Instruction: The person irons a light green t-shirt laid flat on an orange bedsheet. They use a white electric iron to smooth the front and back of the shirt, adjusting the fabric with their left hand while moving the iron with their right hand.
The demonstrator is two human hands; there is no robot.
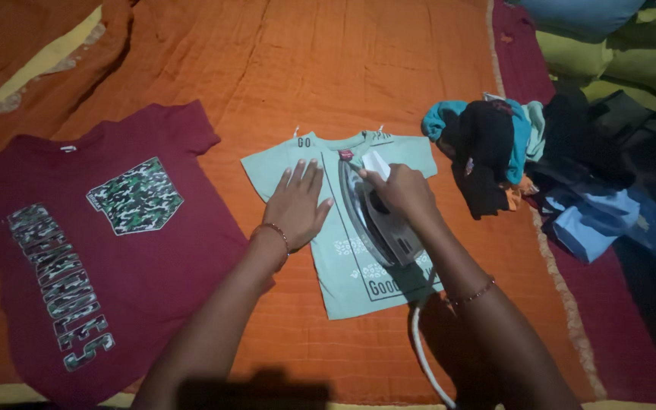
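You see a mint-green small shirt (343,235) with dark print, a maroon shirt (115,258) bearing a camouflage pocket and lettering, and an orange bedspread (328,68).

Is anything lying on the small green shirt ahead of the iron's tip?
Nothing visible. The iron, held by the right hand, points at the collar of the green shirt. The left hand lies flat to its left, apart from it.
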